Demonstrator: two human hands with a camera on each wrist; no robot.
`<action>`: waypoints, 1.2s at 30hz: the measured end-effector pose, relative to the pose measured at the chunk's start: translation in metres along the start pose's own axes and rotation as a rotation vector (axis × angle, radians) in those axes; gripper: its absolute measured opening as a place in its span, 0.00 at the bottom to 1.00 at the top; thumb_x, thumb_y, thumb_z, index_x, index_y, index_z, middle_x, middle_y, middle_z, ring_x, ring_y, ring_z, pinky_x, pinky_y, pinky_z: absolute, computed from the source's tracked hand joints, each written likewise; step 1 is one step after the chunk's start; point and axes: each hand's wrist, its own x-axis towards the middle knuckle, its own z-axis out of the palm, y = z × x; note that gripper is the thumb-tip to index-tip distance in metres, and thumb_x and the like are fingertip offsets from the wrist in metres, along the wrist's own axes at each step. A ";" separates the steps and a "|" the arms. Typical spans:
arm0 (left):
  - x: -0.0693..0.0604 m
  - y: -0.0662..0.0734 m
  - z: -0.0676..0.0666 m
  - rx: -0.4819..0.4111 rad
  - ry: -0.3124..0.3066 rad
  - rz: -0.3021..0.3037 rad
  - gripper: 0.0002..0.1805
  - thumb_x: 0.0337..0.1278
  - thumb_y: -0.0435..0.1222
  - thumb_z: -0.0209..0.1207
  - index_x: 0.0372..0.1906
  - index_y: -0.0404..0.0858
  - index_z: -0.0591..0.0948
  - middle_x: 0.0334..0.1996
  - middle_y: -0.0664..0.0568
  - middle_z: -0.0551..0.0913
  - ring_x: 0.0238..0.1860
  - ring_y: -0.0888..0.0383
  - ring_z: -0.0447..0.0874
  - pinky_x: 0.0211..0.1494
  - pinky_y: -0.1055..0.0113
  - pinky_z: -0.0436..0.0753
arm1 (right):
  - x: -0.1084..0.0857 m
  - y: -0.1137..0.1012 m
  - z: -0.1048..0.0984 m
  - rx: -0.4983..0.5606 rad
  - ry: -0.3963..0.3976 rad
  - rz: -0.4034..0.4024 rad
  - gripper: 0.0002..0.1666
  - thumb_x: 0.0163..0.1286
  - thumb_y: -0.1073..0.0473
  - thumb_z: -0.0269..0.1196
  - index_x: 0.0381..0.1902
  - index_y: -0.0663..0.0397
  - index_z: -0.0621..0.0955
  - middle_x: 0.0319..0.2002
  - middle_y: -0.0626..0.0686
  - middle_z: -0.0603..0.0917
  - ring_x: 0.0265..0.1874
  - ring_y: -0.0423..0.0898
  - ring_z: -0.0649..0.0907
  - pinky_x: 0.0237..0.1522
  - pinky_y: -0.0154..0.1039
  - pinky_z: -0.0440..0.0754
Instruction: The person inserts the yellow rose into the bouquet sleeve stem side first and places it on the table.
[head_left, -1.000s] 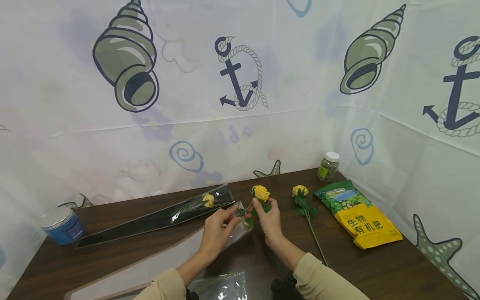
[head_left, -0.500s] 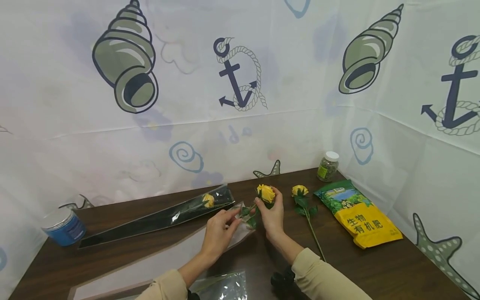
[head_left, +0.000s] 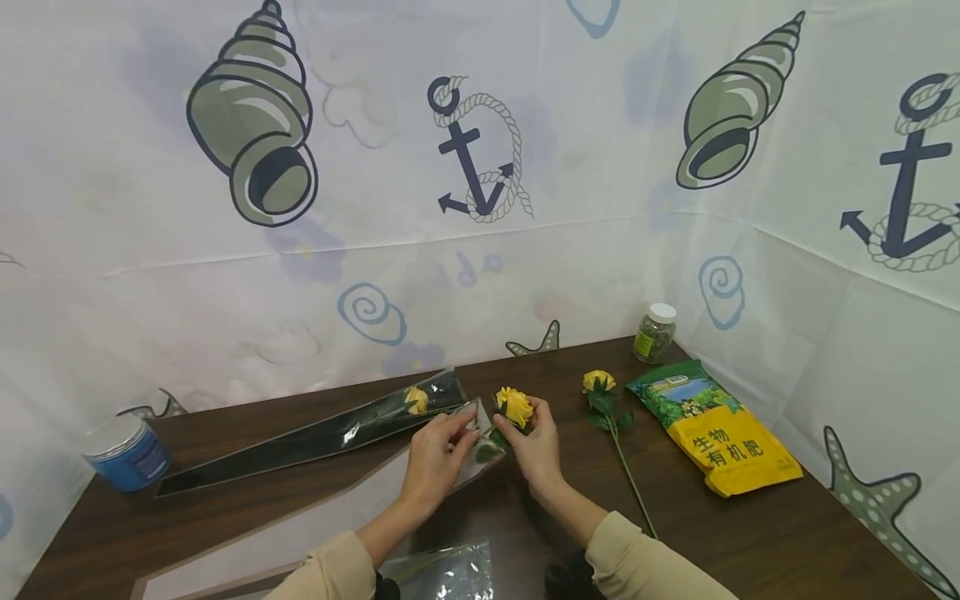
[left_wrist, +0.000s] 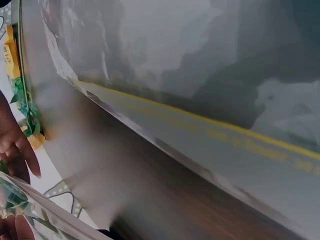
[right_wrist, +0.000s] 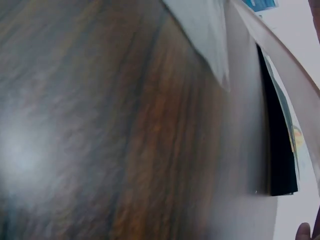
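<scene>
My left hand (head_left: 433, 462) pinches the open end of a long white flower sleeve (head_left: 352, 508), which slants down to the lower left of the table. My right hand (head_left: 538, 450) grips a yellow rose (head_left: 514, 407) just under its bloom, right beside that opening. Green leaves show at the sleeve's mouth; the rose's stem is hidden in the sleeve and behind the fingers. In the left wrist view the sleeve (left_wrist: 200, 145) fills much of the picture, with a yellow line printed along it. The right wrist view mostly shows dark wood tabletop (right_wrist: 125, 125).
A black sleeve (head_left: 300, 454) with a yellow rose lies behind. Another yellow rose (head_left: 599, 382) lies right of my hands, beside a green-and-yellow bag (head_left: 731, 442). A white-lidded jar (head_left: 655, 337) and blue tub (head_left: 127, 454) stand at the sides. Clear plastic (head_left: 450, 575) lies in front.
The right hand first shifted the rose slightly right, then brought it down and left, closer to the sleeve's mouth. The left hand stays at the sleeve's edge, almost in place.
</scene>
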 end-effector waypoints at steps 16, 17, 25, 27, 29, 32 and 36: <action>0.004 -0.004 -0.002 0.044 -0.006 -0.041 0.14 0.46 0.30 0.68 0.42 0.34 0.86 0.19 0.56 0.76 0.19 0.67 0.68 0.24 0.73 0.71 | -0.010 0.002 -0.008 -0.014 -0.205 -0.116 0.25 0.68 0.60 0.60 0.59 0.61 0.68 0.48 0.62 0.78 0.40 0.43 0.79 0.40 0.29 0.77; 0.005 -0.004 -0.002 0.040 -0.015 -0.048 0.14 0.47 0.30 0.67 0.43 0.34 0.85 0.19 0.56 0.76 0.20 0.67 0.68 0.24 0.73 0.72 | -0.011 0.003 -0.008 -0.024 -0.209 -0.112 0.24 0.68 0.59 0.59 0.59 0.60 0.69 0.47 0.62 0.79 0.41 0.44 0.79 0.42 0.29 0.76; 0.006 -0.003 -0.001 0.048 -0.042 -0.092 0.14 0.48 0.29 0.67 0.43 0.34 0.85 0.20 0.56 0.76 0.22 0.65 0.73 0.27 0.72 0.77 | -0.019 0.005 -0.006 -0.033 -0.312 -0.020 0.29 0.65 0.55 0.62 0.59 0.61 0.67 0.54 0.62 0.73 0.49 0.52 0.78 0.45 0.33 0.78; 0.006 -0.003 -0.001 0.038 -0.059 -0.103 0.14 0.49 0.30 0.66 0.43 0.34 0.85 0.20 0.56 0.76 0.22 0.65 0.73 0.27 0.73 0.76 | -0.021 0.005 -0.004 0.003 -0.377 0.030 0.34 0.63 0.57 0.64 0.61 0.61 0.63 0.56 0.63 0.70 0.48 0.51 0.79 0.43 0.35 0.80; 0.007 -0.002 -0.001 0.021 -0.081 -0.110 0.14 0.50 0.30 0.66 0.45 0.34 0.85 0.21 0.56 0.77 0.23 0.65 0.73 0.26 0.73 0.75 | -0.023 0.003 -0.002 0.061 -0.412 0.067 0.36 0.62 0.61 0.65 0.62 0.63 0.60 0.55 0.64 0.69 0.45 0.48 0.80 0.42 0.36 0.81; 0.009 -0.003 -0.002 -0.001 -0.108 -0.126 0.15 0.53 0.32 0.64 0.47 0.33 0.84 0.22 0.56 0.78 0.23 0.65 0.73 0.27 0.74 0.76 | -0.024 0.001 0.001 0.138 -0.399 0.110 0.36 0.62 0.65 0.64 0.62 0.64 0.58 0.51 0.62 0.70 0.39 0.43 0.80 0.40 0.37 0.82; 0.005 -0.010 -0.018 0.030 -0.137 -0.142 0.21 0.51 0.35 0.66 0.52 0.33 0.81 0.27 0.54 0.79 0.27 0.63 0.77 0.30 0.73 0.79 | -0.022 -0.001 0.002 0.167 -0.355 0.123 0.35 0.62 0.67 0.62 0.62 0.64 0.59 0.45 0.59 0.71 0.36 0.40 0.79 0.40 0.37 0.83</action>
